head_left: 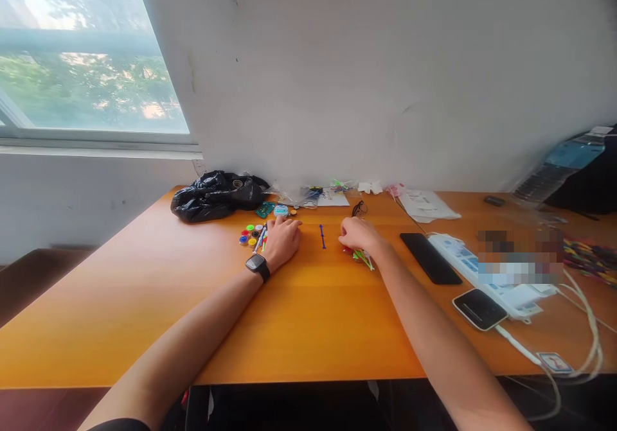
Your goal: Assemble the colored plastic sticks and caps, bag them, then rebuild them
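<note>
stick (322, 237) between left hand (283, 241) and right hand (361, 234) — gaps either side

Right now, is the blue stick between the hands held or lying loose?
Lying loose: the blue stick rests on the table, apart from both left hand and right hand.

I see black bag (212, 201) left of left fingers (288, 223). Power strip (463, 257) right of right fingers (346, 230), bottle (562, 164) farther right.

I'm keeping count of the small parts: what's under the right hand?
Small green and red pieces show along the near edge of the right hand. Anything directly beneath it is covered, so their full number can't be told.
</note>
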Demonstrator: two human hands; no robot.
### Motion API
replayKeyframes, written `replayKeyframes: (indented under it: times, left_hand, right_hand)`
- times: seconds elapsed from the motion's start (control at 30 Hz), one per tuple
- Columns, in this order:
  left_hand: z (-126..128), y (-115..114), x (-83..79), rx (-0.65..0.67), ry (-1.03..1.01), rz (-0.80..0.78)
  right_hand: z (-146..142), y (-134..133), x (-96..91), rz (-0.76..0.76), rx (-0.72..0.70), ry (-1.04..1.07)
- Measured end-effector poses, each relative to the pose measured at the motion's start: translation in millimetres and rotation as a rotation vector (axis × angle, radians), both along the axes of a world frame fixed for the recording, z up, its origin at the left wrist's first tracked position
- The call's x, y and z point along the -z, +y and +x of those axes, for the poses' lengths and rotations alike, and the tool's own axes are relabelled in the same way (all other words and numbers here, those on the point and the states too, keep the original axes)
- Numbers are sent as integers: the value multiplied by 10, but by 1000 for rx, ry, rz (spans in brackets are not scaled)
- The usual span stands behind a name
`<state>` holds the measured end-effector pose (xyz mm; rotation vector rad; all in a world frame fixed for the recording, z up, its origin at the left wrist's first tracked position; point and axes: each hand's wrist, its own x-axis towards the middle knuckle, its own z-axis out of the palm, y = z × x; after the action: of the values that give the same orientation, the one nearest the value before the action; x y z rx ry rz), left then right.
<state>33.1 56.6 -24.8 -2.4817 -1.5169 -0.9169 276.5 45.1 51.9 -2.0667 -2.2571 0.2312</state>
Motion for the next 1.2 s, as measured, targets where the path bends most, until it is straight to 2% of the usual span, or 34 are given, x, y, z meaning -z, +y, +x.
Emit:
replayKeyframes:
  times: [0.17, 0.33, 0.5, 0.67, 0.8, 0.9, 1.0, 1.1, 1.2]
  left_hand:
    - [6, 2, -16, 48, -59, -23]
    - [16, -59, -80, 1, -72, -36]
    - [26, -44, -64, 29, -62, -37]
    - [21, 10, -35, 149, -114, -24]
    - [12, 36, -23, 212, -151, -41]
    - [2, 34, -35, 135, -104, -63]
    - [3, -19, -85, 58, -118, 25]
    - [32, -113, -145, 163, -173, 66]
    - [77, -183, -166, 313, -183, 32]
  right_hand:
    - [16, 31, -9, 62, 17, 35]
    - [8, 114, 26, 179, 59, 268]
    - [-19, 205, 109, 299, 75, 507]
    - [-91, 237, 213, 289, 60, 684]
    - [-177, 218, 259, 220, 32, 786]
    - [-255, 188, 279, 171, -9, 873]
    - [-355, 156, 319, 174, -10, 987]
    - [-476, 113, 371, 162, 22, 1160]
    - [-571, 66, 397, 32, 82, 1333]
